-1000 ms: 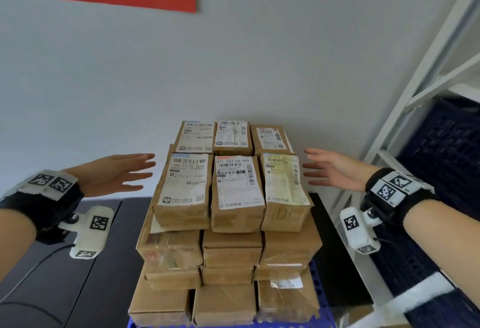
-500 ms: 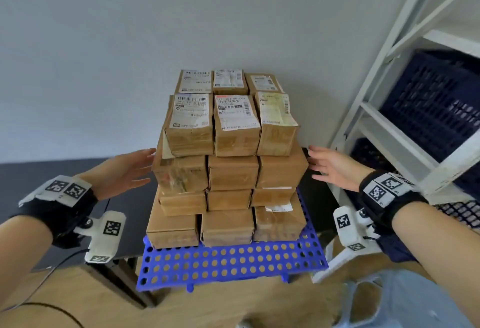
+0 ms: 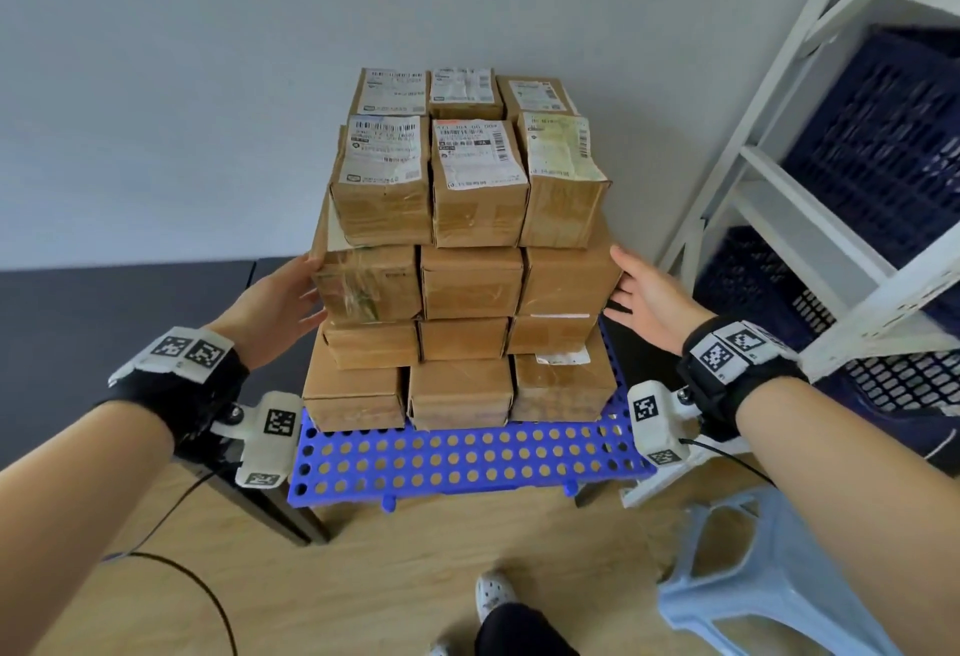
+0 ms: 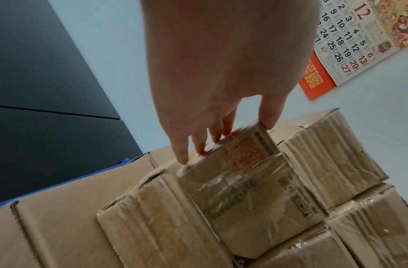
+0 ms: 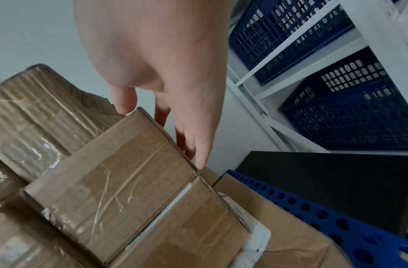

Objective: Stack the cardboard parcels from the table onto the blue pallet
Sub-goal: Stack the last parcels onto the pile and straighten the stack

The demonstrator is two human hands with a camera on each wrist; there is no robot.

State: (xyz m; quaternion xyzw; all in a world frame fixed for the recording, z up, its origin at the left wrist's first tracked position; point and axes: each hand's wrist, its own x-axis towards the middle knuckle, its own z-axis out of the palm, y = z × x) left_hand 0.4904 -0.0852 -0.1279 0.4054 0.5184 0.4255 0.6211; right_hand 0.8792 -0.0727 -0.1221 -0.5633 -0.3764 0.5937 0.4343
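- blue pallet (image 3: 467, 453) is sitting w/ its holey front edge nearest.
- parcels (image 3: 470, 281) are sitting stacked on it in layers.
- left hand (image 3: 275, 304) & right hand (image 3: 649, 299) are touching the stack's sides w/ straight fingers, gripping nothing.
- white rack (image 3: 810, 177) is standing further back.

Bare forearms. Each wrist wears a black strap (image 3: 187, 385) topped with white tags bearing black square codes; a white coded camera block (image 3: 267, 440) hangs beneath, thin black cable (image 3: 171, 559) trailing.
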